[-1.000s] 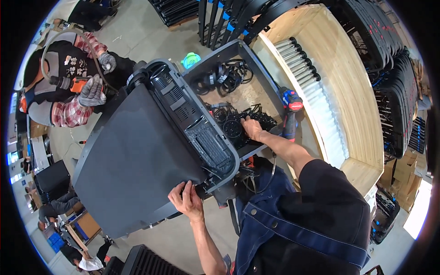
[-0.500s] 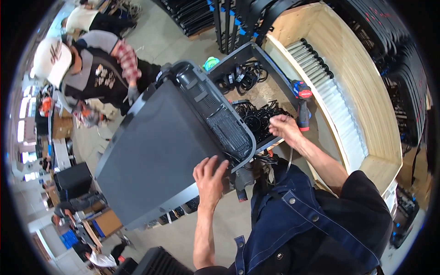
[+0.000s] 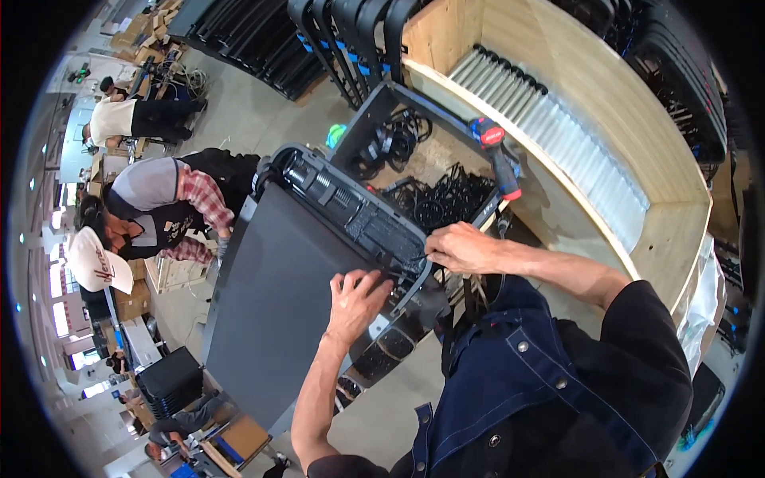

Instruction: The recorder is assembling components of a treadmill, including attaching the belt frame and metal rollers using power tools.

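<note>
A treadmill deck with a broad black belt [image 3: 279, 295] lies at a slant before me. At its end nearer the wooden crate, the open motor compartment [image 3: 351, 207] shows a ribbed cylinder and dark parts inside a grey rim. My left hand [image 3: 357, 307] rests on the belt's corner next to the compartment, fingers spread and bent, holding nothing visible. Over the compartment's near corner is my right hand [image 3: 462, 248], its fingertips pinched together at the rim. Whatever lies between those fingertips is too small and dark to name.
Behind the compartment stands a grey bin [image 3: 374, 119] of black cables and small black parts. A red-and-black cordless driver [image 3: 498, 159] sits on its edge. To the right is a wooden crate [image 3: 669, 239] holding metal rollers [image 3: 502, 88]. A co-worker [image 3: 159, 199] bends over the deck's far left side.
My right hand has moved left from the bin's parts to the compartment's corner. My left hand stays at the belt's corner. The co-worker has bent lower, and the whole view has shifted.
</note>
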### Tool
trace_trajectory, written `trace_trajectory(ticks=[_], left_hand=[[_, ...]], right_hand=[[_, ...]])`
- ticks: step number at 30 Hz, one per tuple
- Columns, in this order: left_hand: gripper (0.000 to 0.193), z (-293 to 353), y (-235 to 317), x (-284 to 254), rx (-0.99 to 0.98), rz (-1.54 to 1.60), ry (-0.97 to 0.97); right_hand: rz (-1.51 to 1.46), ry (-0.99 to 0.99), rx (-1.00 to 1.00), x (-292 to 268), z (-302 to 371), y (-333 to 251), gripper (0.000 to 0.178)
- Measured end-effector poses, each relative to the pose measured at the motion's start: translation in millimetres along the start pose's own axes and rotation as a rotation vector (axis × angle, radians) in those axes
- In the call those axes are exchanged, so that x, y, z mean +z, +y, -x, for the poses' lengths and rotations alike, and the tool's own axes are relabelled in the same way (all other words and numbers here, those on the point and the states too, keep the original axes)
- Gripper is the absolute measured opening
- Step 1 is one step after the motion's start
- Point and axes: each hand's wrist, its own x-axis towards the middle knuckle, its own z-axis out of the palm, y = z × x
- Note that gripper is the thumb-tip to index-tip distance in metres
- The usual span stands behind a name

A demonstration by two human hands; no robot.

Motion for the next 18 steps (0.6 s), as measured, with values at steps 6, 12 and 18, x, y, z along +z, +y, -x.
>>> trace_trajectory(ticks=[6, 12, 18], left_hand=[[0.025, -13.7, 0.6, 5.5, -0.101, 0.052, 0.042], [0.027, -27.7, 14.5, 2.7, -0.04, -0.052, -0.088], [0.035, -46.5, 5.3, -12.5, 0.116, 0.046, -0.301]], right_hand=[[0.314, -0.201, -0.176, 25.0, -29.5, -5.7, 0.014], [0.27, -0.247, -0.18, 28.6, -50.1, -11.6, 0.01], [0.252, -0.313, -0.226, 27.3, -55.2, -2.2, 0.017]])
